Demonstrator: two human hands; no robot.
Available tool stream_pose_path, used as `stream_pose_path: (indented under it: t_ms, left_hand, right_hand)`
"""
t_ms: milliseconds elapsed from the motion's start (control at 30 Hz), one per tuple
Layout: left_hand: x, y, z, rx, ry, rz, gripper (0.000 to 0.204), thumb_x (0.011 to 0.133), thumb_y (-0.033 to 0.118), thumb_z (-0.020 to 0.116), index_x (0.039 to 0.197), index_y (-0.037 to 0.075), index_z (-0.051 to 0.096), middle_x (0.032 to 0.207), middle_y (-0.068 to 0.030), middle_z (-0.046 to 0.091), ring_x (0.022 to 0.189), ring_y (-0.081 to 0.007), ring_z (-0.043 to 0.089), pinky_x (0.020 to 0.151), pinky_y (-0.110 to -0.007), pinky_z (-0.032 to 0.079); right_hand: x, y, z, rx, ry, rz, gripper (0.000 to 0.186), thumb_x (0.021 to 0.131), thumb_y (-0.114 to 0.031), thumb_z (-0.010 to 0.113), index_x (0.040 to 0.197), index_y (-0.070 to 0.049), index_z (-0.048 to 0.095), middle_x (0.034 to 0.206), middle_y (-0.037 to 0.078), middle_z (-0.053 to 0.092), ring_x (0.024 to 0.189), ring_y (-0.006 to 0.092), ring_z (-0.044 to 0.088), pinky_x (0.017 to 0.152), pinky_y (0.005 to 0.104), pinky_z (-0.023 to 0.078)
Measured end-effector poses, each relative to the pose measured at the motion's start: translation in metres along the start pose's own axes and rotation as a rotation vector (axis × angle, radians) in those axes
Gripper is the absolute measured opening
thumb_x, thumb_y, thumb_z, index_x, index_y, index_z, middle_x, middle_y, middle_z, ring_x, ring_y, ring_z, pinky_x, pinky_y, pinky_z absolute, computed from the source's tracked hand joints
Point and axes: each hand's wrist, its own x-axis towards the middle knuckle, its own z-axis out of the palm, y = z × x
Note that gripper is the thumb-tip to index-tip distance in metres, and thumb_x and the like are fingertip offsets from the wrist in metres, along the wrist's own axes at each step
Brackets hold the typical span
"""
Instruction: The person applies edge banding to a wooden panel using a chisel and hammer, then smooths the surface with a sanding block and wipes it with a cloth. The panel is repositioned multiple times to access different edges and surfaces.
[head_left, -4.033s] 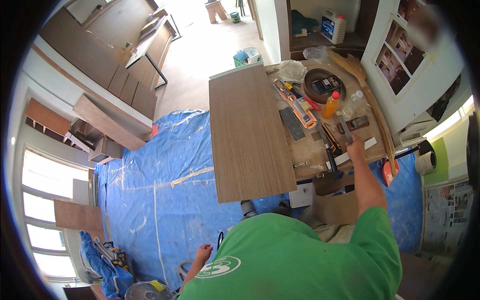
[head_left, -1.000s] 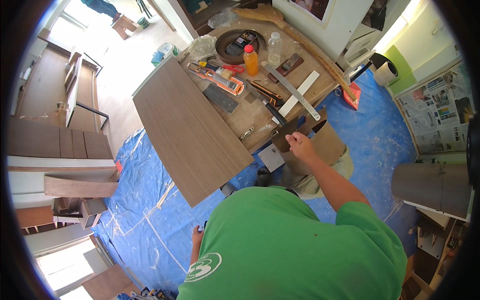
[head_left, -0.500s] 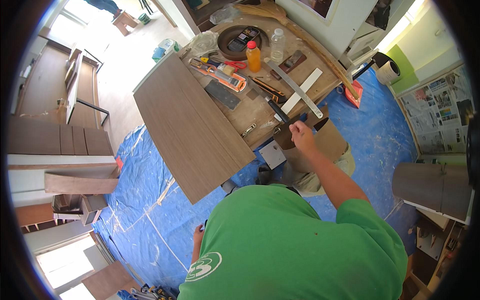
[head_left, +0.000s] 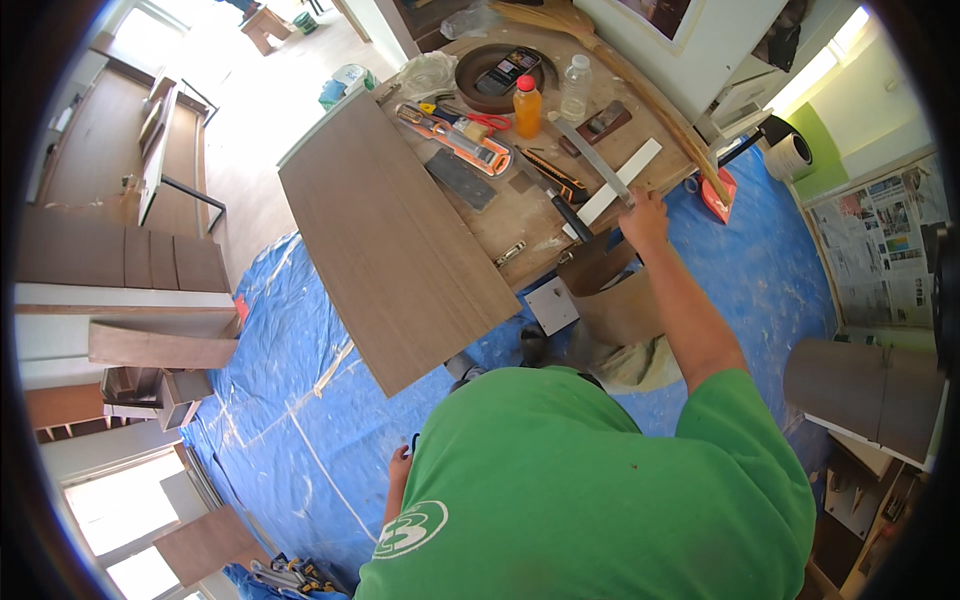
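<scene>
My right hand (head_left: 645, 222) is closed over the near end of a steel ruler (head_left: 592, 160), which lies slantwise on the wooden worktable. Beside the ruler are a white strip (head_left: 625, 178) and a hand tool with a black handle (head_left: 570, 212). An orange-and-black utility knife (head_left: 553, 175) lies a little further left. Low at my left side, my left hand (head_left: 400, 466) is mostly hidden by my green shirt. Its fingers are curled by a small dark thing too unclear to name. A wood-grain panel (head_left: 400, 250) covers the table's left part.
An orange drink bottle (head_left: 527, 110), a clear bottle (head_left: 576, 88), a phone (head_left: 508, 70) in a round brown tray (head_left: 470, 95), and red-handled scissors (head_left: 490, 122) stand or lie further back. Blue sheeting (head_left: 290, 400) covers the floor. A curved brown piece (head_left: 620, 310) is below the table edge.
My right hand has moved forward and right, from beside the black-handled tool to the ruler's near end, and has taken hold of it. The view has shifted slightly; my left hand stays low.
</scene>
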Motion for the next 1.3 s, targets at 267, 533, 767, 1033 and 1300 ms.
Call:
stream_pose_path:
  t_ms: [267,533,767,1033,1300]
  left_hand:
    - [-0.016,0.024,0.0,0.01,0.018,-0.021,0.055,0.088,0.03,0.068,0.137,0.006,0.063,0.121,-0.0201,0.073,0.11,-0.0322,0.072,0.097,-0.04,0.055]
    - [-0.024,0.021,0.006,0.012,0.029,-0.035,0.054,0.088,0.032,0.068,0.136,0.006,0.064,0.121,-0.0199,0.073,0.11,-0.0331,0.072,0.096,-0.041,0.055]
    - [-0.018,-0.009,0.02,-0.015,0.013,0.044,0.055,0.088,0.033,0.07,0.135,0.006,0.065,0.119,-0.0196,0.074,0.108,-0.033,0.073,0.095,-0.041,0.056]
    - [-0.043,0.071,-0.015,-0.163,-0.021,-0.029,0.054,0.091,0.027,0.073,0.137,0.0,0.061,0.114,-0.0204,0.074,0.09,-0.0252,0.074,0.083,-0.037,0.058]
    - [-0.073,0.131,-0.054,-0.118,-0.002,-0.012,0.053,0.093,0.021,0.072,0.138,-0.003,0.058,0.111,-0.0184,0.074,0.085,-0.0219,0.073,0.079,-0.035,0.057]
  right_hand:
    - [0.021,0.013,0.021,0.113,-0.02,-0.048,0.045,0.085,-0.009,0.063,0.13,-0.009,0.06,0.126,0.022,0.061,0.112,0.0435,0.062,0.095,0.0516,0.052]
    - [-0.014,0.035,0.033,0.368,0.152,-0.152,0.042,0.082,-0.004,0.066,0.124,-0.005,0.06,0.114,0.022,0.065,0.102,0.0419,0.064,0.089,0.0486,0.053]
    - [-0.076,0.033,0.016,0.61,-0.058,0.003,0.039,0.081,-0.004,0.065,0.119,-0.003,0.062,0.104,0.016,0.065,0.093,0.0303,0.065,0.083,0.0398,0.053]
    - [-0.111,-0.015,-0.014,0.544,-0.109,-0.478,0.044,0.085,-0.008,0.066,0.128,0.0,0.058,0.115,0.019,0.06,0.099,0.0376,0.063,0.087,0.042,0.052]
    - [-0.065,-0.115,0.047,0.419,-0.138,-0.589,0.041,0.087,-0.008,0.068,0.125,0.002,0.056,0.116,0.022,0.057,0.108,0.043,0.06,0.09,0.0493,0.052]
